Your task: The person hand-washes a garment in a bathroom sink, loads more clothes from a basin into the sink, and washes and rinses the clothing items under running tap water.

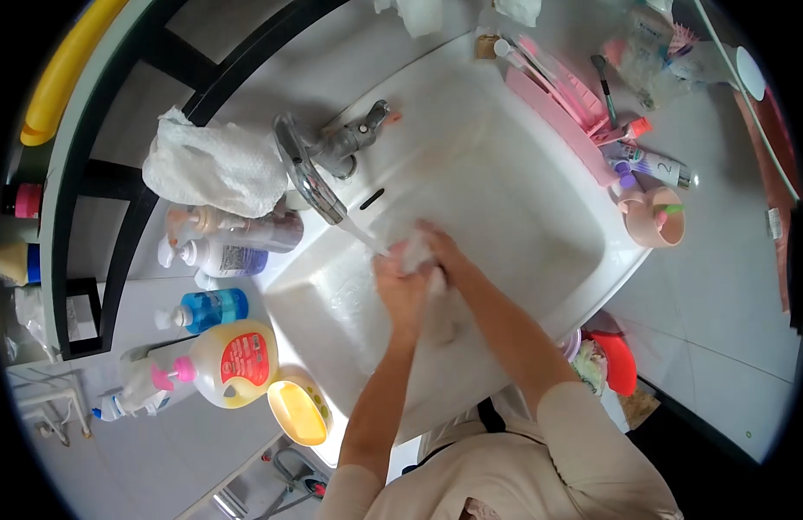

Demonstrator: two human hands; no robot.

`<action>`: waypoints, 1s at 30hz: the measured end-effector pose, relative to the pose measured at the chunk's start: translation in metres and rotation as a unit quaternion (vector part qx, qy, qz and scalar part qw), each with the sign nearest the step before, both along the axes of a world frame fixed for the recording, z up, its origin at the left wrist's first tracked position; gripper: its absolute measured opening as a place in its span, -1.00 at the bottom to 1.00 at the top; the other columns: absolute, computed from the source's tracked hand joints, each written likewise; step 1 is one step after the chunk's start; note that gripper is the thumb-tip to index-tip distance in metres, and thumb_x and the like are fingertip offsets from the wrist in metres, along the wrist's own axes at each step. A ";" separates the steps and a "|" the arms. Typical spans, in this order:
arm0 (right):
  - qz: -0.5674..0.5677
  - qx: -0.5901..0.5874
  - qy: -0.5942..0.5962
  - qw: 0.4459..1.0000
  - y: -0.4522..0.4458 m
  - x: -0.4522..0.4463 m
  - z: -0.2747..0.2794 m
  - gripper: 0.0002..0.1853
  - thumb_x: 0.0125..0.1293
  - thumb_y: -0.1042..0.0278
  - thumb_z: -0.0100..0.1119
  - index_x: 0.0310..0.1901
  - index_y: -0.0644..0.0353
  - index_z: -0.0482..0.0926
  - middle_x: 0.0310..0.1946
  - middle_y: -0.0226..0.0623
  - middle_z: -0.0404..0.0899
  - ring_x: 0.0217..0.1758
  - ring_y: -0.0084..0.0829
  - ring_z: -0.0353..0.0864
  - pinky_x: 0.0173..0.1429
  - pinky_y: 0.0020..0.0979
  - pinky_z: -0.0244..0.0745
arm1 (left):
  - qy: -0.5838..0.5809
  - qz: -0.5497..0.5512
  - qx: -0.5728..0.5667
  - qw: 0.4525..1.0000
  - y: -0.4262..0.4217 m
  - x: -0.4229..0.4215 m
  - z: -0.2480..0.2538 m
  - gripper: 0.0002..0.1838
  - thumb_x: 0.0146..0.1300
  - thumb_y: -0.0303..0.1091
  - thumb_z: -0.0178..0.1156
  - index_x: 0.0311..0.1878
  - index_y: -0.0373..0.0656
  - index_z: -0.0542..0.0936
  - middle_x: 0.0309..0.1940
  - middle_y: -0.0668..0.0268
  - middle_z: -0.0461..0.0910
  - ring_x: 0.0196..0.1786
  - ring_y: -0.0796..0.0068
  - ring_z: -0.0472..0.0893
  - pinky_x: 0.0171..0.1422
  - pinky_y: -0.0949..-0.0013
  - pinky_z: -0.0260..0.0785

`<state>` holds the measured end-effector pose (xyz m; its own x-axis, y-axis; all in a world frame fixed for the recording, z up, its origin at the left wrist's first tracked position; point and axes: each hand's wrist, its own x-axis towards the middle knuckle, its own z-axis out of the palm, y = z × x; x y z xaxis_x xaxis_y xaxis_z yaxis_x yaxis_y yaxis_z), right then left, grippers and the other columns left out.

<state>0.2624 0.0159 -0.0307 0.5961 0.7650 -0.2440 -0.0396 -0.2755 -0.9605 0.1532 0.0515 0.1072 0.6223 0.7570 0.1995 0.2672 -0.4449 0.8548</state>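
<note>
Both hands are over the white sink basin (540, 199), close together below the chrome faucet (319, 186). A stream of water falls from the spout onto them. My left hand (400, 282) is closed on a wet, pale cloth (416, 253), directly under the stream. On the other side of the cloth, my right hand (445, 251) is closed on it too. Part of the cloth hangs below the hands, blurred by motion. The fingers are partly hidden by the cloth and the blur.
Pump bottles, a blue bottle (215, 308), a large yellow detergent bottle (234, 364) and a yellow soap dish (299, 414) line the left rim. A pink holder (562, 121) and pink cup (657, 218) stand along the right rim. A white towel (211, 160) hangs upper left.
</note>
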 end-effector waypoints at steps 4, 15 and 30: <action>-0.076 0.328 0.419 0.844 -0.030 -0.023 0.098 -0.54 0.24 0.23 0.05 0.12 0.28 0.41 0.02 -0.23 0.48 0.09 -0.36 0.44 0.20 -0.38 0.32 | 0.060 -0.069 0.122 0.988 -0.049 0.015 0.051 -0.71 -0.11 -0.41 0.28 -0.21 -0.14 0.59 -0.17 0.11 0.53 -0.25 0.17 0.57 -0.21 0.29 0.46; -0.195 -0.115 -0.050 0.973 -0.064 0.018 0.150 -0.56 0.07 0.23 0.26 0.03 0.08 0.49 -0.22 -0.30 0.57 -0.08 -0.27 0.52 -0.07 -0.24 0.42 | 0.256 0.087 0.198 0.942 0.066 -0.060 0.033 -0.24 -0.16 0.09 0.37 0.18 0.07 0.44 0.18 0.10 0.33 0.26 -0.01 0.25 0.18 -0.12 0.19; 0.038 -0.207 -0.449 0.868 -0.022 0.014 0.086 -0.47 0.02 0.10 0.23 0.07 -0.08 0.38 -0.17 -0.32 0.43 -0.03 -0.27 0.42 -0.14 -0.09 0.39 | 0.425 -0.214 0.138 0.869 0.030 0.006 -0.023 0.09 -0.21 0.19 0.36 0.37 -0.10 0.12 0.36 0.15 0.08 0.43 0.10 0.02 0.42 -0.17 -0.28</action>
<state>0.2768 -0.0059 0.0555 0.6389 0.7687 0.0299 0.7082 -0.5725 -0.4131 0.1593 0.0819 0.0846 0.8466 0.4155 -0.3326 0.5087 -0.8155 0.2760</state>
